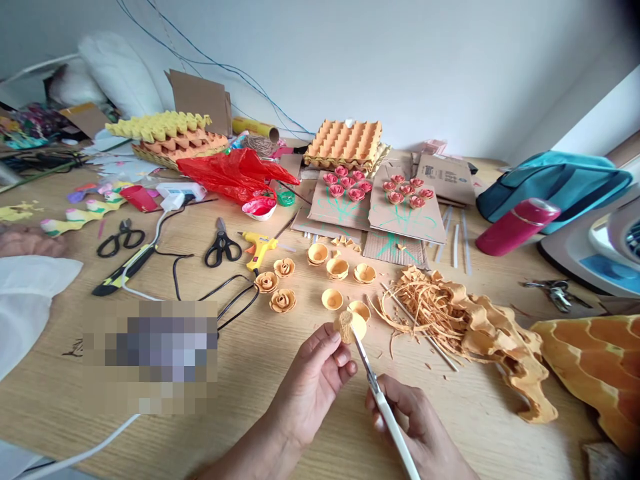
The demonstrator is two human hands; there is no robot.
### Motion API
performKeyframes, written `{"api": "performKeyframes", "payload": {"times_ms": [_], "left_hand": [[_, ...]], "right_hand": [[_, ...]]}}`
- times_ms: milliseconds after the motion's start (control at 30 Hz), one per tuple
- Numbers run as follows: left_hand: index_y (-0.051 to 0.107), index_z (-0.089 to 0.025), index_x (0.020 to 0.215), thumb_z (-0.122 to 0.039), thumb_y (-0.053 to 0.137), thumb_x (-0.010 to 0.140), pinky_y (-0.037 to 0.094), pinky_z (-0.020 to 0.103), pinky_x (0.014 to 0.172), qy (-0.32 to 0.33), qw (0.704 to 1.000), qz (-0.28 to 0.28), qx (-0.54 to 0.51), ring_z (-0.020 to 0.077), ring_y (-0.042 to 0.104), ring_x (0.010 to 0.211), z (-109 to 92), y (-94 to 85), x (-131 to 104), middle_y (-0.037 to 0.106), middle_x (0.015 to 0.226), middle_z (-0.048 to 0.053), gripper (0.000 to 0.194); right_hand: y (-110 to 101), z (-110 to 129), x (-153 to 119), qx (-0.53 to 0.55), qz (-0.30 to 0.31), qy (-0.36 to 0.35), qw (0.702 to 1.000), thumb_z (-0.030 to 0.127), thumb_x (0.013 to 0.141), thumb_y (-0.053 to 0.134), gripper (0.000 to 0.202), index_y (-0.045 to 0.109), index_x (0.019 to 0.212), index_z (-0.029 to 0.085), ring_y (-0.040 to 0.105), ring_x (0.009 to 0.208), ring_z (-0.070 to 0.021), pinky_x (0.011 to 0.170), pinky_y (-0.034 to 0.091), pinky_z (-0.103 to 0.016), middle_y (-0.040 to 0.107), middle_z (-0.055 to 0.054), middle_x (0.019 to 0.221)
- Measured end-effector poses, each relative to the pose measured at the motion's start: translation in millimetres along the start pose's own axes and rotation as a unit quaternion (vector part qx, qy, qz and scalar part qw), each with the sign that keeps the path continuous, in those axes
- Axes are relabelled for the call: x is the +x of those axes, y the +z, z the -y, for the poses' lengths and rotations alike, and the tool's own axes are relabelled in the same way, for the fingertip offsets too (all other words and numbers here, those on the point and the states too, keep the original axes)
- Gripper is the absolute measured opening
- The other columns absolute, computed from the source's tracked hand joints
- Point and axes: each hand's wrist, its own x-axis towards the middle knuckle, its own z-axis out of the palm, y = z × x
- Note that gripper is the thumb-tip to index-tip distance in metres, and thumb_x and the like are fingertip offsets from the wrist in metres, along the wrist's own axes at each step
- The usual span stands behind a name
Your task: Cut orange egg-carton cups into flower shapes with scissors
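Between thumb and fingers, my left hand (315, 373) pinches an orange egg carton cup (346, 328). My right hand (415, 420) grips a pair of white-handled scissors (385, 407), whose blades meet the edge of that cup. Just beyond lie several loose cut cups, among them one cup (332, 299) and another cup (365, 273). To their left sit three rolled carton roses (283, 301). A heap of thin orange carton strips (425, 307) lies right of my hands, beside a torn piece of egg carton (500, 333).
A yellow glue gun (261, 249), black scissors (223, 247), a utility knife (125, 270) and cables lie to the left. Behind are cardboard sheets (400, 223) with red flowers and stacked egg trays (345, 143). A pink bottle (517, 227) and keys (557, 293) are right. Another person's sleeve (35, 300) shows left.
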Motion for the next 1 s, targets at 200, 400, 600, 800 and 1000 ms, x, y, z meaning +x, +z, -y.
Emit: {"api": "performKeyframes", "payload": {"times_ms": [200, 400, 600, 800, 1000], "left_hand": [[0.061, -0.014, 0.081, -0.018, 0.076, 0.081, 0.049, 0.021, 0.064, -0.006, 1.000, -0.009, -0.009, 0.0054, 0.050, 0.063, -0.7, 1.3, 0.6, 0.053, 0.070, -0.004, 0.015], [0.061, -0.015, 0.084, -0.017, 0.075, 0.082, 0.049, 0.021, 0.066, -0.014, 0.999, -0.019, -0.027, 0.0053, 0.051, 0.065, 1.0, -0.5, 1.5, 0.054, 0.074, -0.003, 0.014], [0.062, -0.015, 0.084, -0.018, 0.078, 0.079, 0.049, 0.021, 0.065, -0.011, 0.999, -0.022, -0.024, 0.0060, 0.051, 0.065, 1.9, 0.7, 1.6, 0.053, 0.073, -0.003, 0.017], [0.064, -0.014, 0.085, -0.019, 0.080, 0.076, 0.049, 0.022, 0.064, 0.012, 0.999, -0.022, -0.025, 0.0065, 0.050, 0.065, -0.6, 1.9, 4.4, 0.055, 0.075, -0.002, 0.019], [0.063, -0.014, 0.081, -0.018, 0.078, 0.077, 0.048, 0.023, 0.064, 0.045, 0.997, -0.029, -0.049, 0.0080, 0.050, 0.065, -10.8, -0.9, 12.9, 0.055, 0.073, -0.002, 0.016]], "right_hand": [[0.6, 2.4, 1.2, -0.005, -0.007, -0.015, 1.000, 0.055, 0.094, 0.047, 0.041, 0.053, 0.074, 0.019, 0.046, 0.060, -0.0143, 0.054, 0.036, -0.023, 0.053, 0.000, 0.065], [0.2, 5.2, 2.1, -0.022, -0.014, -0.011, 1.000, 0.056, 0.094, 0.046, 0.043, 0.051, 0.071, 0.019, 0.042, 0.057, -0.0129, 0.052, 0.033, -0.023, 0.048, 0.002, 0.062], [0.1, 3.4, 1.0, -0.038, -0.025, -0.011, 0.999, 0.055, 0.096, 0.043, 0.044, 0.049, 0.071, 0.020, 0.040, 0.056, -0.0125, 0.050, 0.032, -0.023, 0.044, 0.002, 0.061], [0.1, 3.3, 2.5, -0.035, -0.032, -0.001, 0.999, 0.058, 0.094, 0.047, 0.046, 0.044, 0.068, 0.021, 0.035, 0.056, -0.0117, 0.050, 0.030, -0.023, 0.038, 0.004, 0.061], [-2.4, 1.4, 3.9, -0.003, 0.027, 0.041, 0.999, 0.060, 0.088, 0.057, 0.046, 0.045, 0.068, 0.020, 0.038, 0.059, -0.0119, 0.052, 0.030, -0.023, 0.043, 0.003, 0.064]]}}
